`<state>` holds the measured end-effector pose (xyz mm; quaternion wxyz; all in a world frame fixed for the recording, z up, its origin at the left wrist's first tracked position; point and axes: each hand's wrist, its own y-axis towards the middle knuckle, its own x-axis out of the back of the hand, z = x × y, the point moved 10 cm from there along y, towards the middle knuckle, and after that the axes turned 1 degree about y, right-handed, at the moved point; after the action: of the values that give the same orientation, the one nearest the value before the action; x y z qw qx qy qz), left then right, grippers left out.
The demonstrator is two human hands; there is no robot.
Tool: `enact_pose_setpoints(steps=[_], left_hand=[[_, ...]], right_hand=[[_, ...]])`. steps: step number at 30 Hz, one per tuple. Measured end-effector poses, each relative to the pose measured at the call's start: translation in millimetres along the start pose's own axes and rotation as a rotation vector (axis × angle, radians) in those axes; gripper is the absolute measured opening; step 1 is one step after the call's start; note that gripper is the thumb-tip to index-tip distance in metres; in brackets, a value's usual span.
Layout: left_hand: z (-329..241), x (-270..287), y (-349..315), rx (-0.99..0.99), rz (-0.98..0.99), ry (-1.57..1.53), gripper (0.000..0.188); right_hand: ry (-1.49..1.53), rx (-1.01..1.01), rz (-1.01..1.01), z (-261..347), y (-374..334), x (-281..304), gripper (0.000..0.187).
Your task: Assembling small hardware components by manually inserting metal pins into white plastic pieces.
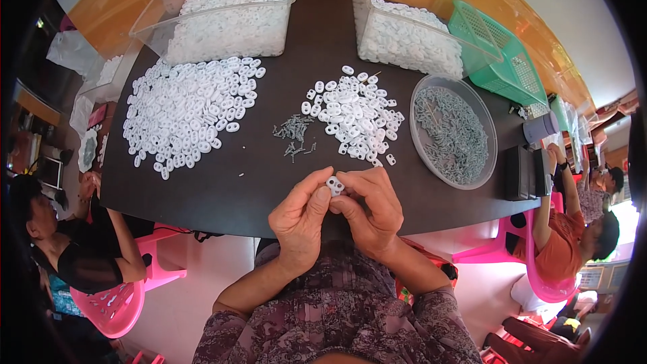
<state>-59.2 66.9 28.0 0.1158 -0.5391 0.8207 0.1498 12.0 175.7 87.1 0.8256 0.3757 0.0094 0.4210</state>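
Close to the table's front edge, my left hand [300, 219] and my right hand [372, 210] meet, both closed. Pinched between their fingertips is a small white two-holed plastic piece [334, 185]; the fingers cover part of it. Just beyond my hands lies a small heap of grey screws [292, 127]. Right of it is a loose pile of white oval plastic pieces [356, 113]. A much larger pile of similar oval pieces [192, 111] spreads over the left side of the table. To the right, a round clear tub [493, 152] holds many grey screws.
Two clear bins, one at back left [286, 7] and one at back right [362, 27], hold white pieces. Beside the right one stands a green basket [472, 23]. A black box [519, 174] sits at the right edge. People sit on pink chairs at left and right.
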Motion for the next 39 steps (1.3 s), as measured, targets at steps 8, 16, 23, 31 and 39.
enact_pose_setpoints(steps=[8, 16, 23, 31, 39], left_hand=[[0.8, 6.8, 3.9, -0.013, 0.057, 0.006, 0.023], [5.2, 8.6, 2.9, -0.009, 0.040, -0.073, 0.022], [2.3, 10.9, 1.4, -0.112, 0.040, -0.020, 0.023], [-4.1, 9.9, -0.5, -0.170, 0.025, 0.010, 0.019], [-6.8, 10.5, 8.1, -0.037, 0.028, -0.078, 0.015]], right_hand=[[-0.027, 0.041, 0.012, 4.2, 1.4, -5.9, 0.034], [-0.026, 0.059, 0.004, 6.6, 0.9, -9.0, 0.034], [-0.038, 0.103, 0.006, 13.0, -0.8, -9.0, 0.033], [-0.022, 0.160, 0.001, 15.1, -3.4, -9.9, 0.032], [-0.003, 0.082, 0.019, 17.8, 2.3, -13.9, 0.035]])
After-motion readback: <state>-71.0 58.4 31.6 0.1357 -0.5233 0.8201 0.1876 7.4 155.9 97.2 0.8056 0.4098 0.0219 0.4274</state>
